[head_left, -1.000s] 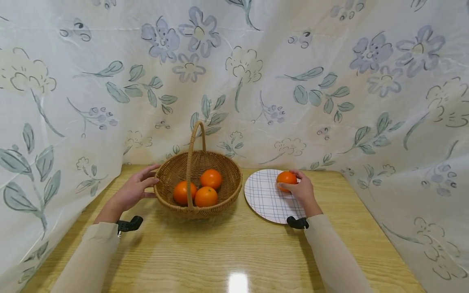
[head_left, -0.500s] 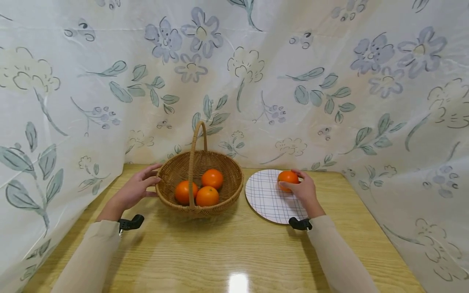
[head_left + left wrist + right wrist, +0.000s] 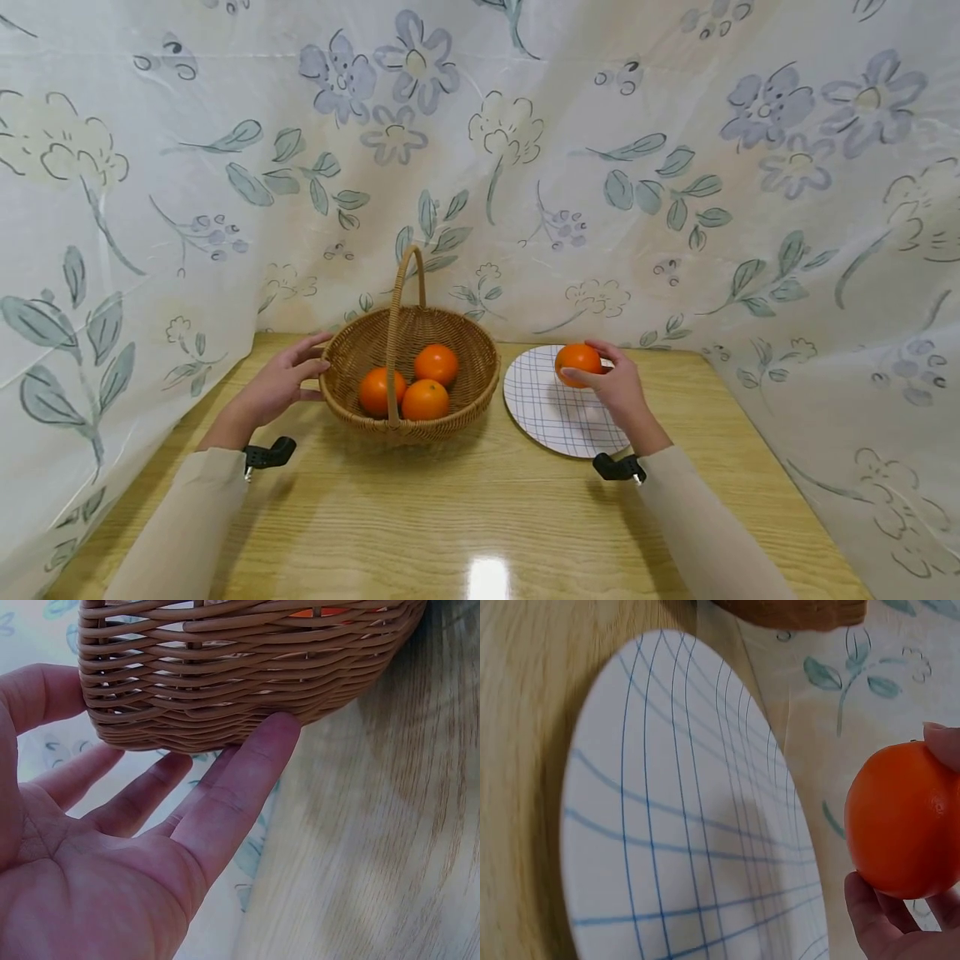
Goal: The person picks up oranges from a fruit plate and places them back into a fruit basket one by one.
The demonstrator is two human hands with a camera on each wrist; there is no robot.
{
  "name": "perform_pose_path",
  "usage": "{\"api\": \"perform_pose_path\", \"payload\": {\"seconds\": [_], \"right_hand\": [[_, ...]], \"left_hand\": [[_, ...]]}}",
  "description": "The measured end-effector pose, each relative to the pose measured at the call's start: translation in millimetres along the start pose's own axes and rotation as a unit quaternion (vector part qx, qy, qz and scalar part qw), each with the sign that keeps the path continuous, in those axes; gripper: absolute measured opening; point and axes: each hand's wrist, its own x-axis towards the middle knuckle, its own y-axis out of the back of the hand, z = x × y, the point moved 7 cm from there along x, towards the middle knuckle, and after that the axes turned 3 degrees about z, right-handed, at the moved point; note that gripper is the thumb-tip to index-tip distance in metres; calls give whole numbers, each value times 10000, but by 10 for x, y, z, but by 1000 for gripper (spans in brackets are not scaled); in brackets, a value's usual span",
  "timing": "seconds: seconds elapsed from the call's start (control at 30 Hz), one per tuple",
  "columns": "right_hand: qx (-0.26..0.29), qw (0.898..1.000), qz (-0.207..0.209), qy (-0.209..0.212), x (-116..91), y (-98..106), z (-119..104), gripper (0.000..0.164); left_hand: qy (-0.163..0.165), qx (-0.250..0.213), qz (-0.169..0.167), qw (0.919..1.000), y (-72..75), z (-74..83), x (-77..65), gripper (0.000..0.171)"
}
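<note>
My right hand [image 3: 618,387] grips an orange [image 3: 576,365] between thumb and fingers. It holds the fruit over the back of a round white plate [image 3: 555,417] with a blue grid; in the right wrist view, a gap shows between orange and plate. On the left stands a wicker basket [image 3: 480,400] with an arched handle and three oranges inside, one of them an orange [image 3: 425,401] near the front rim. Fingers of my left hand [image 3: 279,385] touch the basket's left side. The left wrist view shows these fingers [image 3: 244,780] extended against the weave, not wrapped round it.
A wooden table [image 3: 450,517] lies under everything. Floral cloth [image 3: 525,167] hangs behind the table and along both sides, close to the basket and the plate. The basket's handle [image 3: 393,350] arches over its opening.
The right hand has shifted the orange slightly left and up from its spot on the plate. The left hand and the basket stay in place; the head view moves a little.
</note>
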Motion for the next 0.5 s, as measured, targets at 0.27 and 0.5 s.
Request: {"api": "perform_pose_path", "payload": {"seconds": [0.27,0.5], "right_hand": [[190,9992,-265,220,-102,-138,-256,76],[433,9972,-476,371,-186,-265,-579,73]], "left_hand": [[7,-18,-18,10000,-9,-1,-10,63],[-2,-75,6,10000,7,-16,3,62]]}}
